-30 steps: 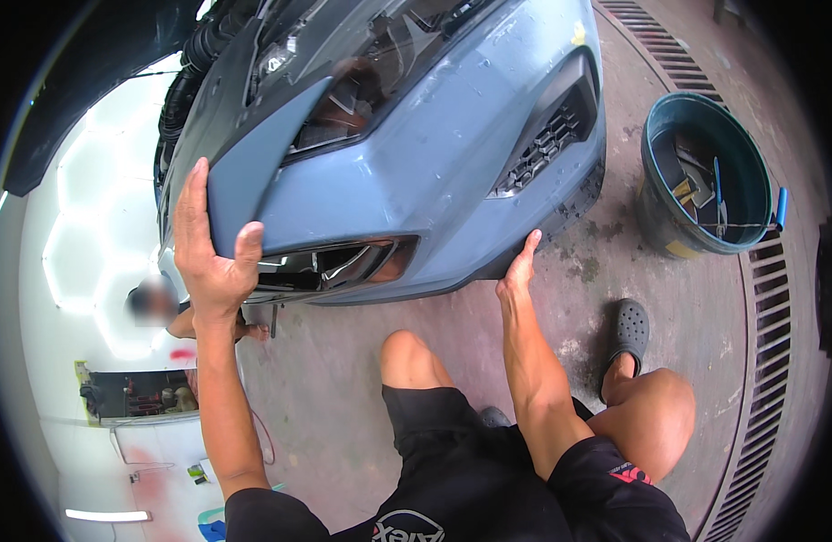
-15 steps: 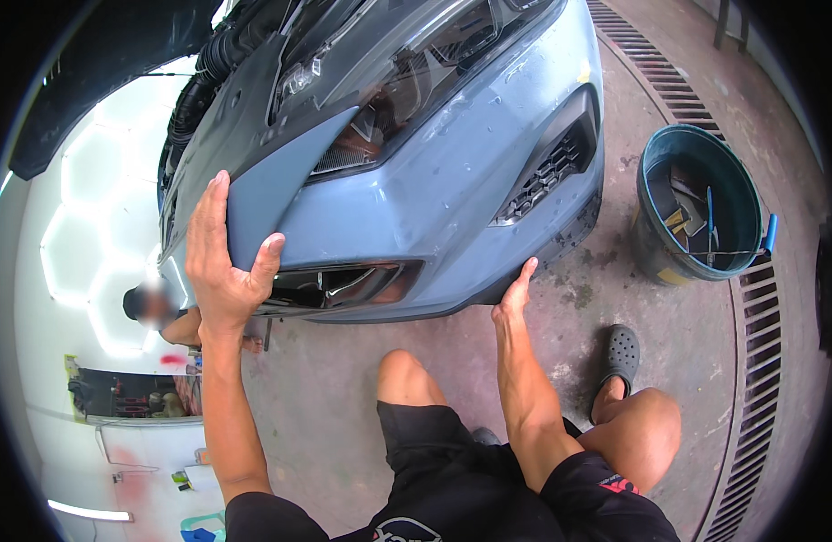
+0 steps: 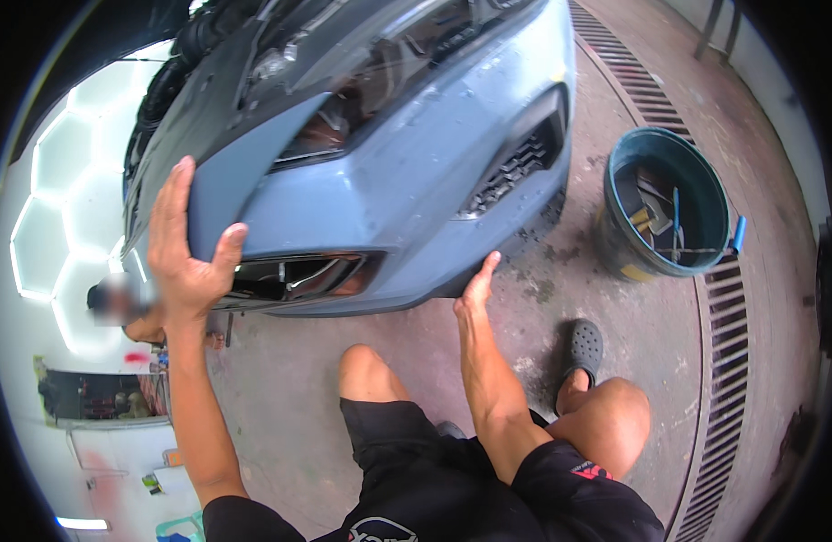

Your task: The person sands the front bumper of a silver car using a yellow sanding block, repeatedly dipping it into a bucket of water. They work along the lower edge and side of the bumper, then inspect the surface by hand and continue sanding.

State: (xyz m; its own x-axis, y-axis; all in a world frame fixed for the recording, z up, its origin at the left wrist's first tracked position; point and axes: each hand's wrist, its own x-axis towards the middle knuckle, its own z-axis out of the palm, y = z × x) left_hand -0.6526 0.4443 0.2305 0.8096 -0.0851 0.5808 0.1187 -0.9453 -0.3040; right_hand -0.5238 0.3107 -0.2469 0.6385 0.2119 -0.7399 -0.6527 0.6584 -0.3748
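Observation:
The blue-grey front bumper (image 3: pixel 312 217) of a car fills the upper middle, with water drops on its paint. My left hand (image 3: pixel 185 271) lies against the bumper's left edge, fingers stretched upward and thumb spread apart. Lower and to the right, my right hand (image 3: pixel 476 287) is at the bumper's dark lower edge. Its thumb points up along the front, and its other fingers are mostly hidden beneath or behind the edge. A headlight (image 3: pixel 321 135) sits above the bumper, and a black grille vent (image 3: pixel 515 167) lies to its right.
A dark green bucket (image 3: pixel 715 185) holding several tools stands at the right, with a blue handle grip (image 3: pixel 739 235). A floor drain grate (image 3: pixel 727 361) runs beside it. Another person (image 3: pixel 145 321) is at the far left, near hexagonal wall lights (image 3: pixel 59 163). My shoe (image 3: pixel 583 348) rests on concrete.
The whole view has shifted, so the car, bucket and both hands appear further left. Both hands keep about the same places on the bumper.

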